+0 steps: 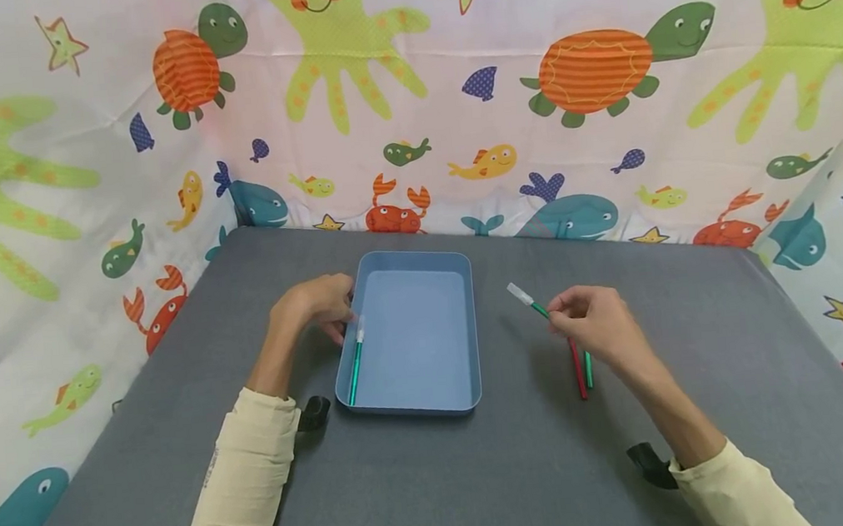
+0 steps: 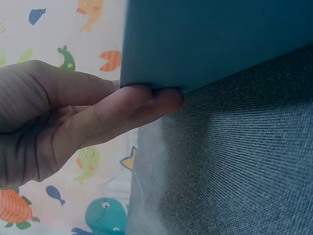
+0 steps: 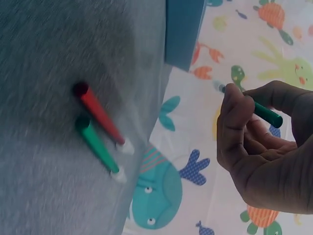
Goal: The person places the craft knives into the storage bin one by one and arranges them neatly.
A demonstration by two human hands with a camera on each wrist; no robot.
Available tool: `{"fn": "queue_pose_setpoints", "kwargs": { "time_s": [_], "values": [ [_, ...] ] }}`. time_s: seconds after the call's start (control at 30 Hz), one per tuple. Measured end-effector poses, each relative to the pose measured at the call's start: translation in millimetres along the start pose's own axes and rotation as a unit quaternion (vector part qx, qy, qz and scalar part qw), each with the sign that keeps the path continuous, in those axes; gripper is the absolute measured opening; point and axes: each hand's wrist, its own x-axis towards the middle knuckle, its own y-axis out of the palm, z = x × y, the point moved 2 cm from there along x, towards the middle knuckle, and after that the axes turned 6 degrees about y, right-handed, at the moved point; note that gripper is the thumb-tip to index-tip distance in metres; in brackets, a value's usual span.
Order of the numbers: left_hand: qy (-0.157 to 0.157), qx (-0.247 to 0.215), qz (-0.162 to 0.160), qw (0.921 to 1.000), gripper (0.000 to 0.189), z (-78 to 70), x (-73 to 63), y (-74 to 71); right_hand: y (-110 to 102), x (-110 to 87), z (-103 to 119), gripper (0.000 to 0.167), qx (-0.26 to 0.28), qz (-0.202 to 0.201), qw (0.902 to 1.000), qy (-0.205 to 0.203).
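A shallow blue tray (image 1: 416,330) lies on the dark grey table, and my left hand (image 1: 323,301) grips its left wall between thumb and fingers. Along that side inside the tray lies a slim green pen-like stick (image 1: 357,373) with a whitish cap. My right hand (image 1: 600,322), raised to the right of the tray, pinches another green pen-like stick (image 3: 268,114) between thumb and fingertips, its pale cap pointing toward the tray. Below this hand, a red stick (image 3: 102,115) and a green stick (image 3: 99,147), both with pale tips, lie side by side on the table.
A white cloth (image 1: 430,187) printed with sea animals hangs around the back and sides of the table (image 1: 441,487). Dark wrist-camera pieces (image 1: 653,466) show near both sleeves.
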Motion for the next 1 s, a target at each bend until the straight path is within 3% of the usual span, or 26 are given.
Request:
{"fn": "queue_pose_setpoints", "kwargs": {
  "time_s": [0.57, 1.0],
  "values": [
    [-0.002, -0.001, -0.002, 1.0, 0.044, -0.9, -0.1, 0.4, 34, -2.1, 28, 0.012, 0.041, 0.004, 0.9988, -0.026],
    [0.001, -0.004, 0.001, 1.0, 0.043, -0.6, 0.5, 2.1, 70, -0.8, 48, 0.008, 0.066, 0.04, 0.996, -0.044]
  ]
}}
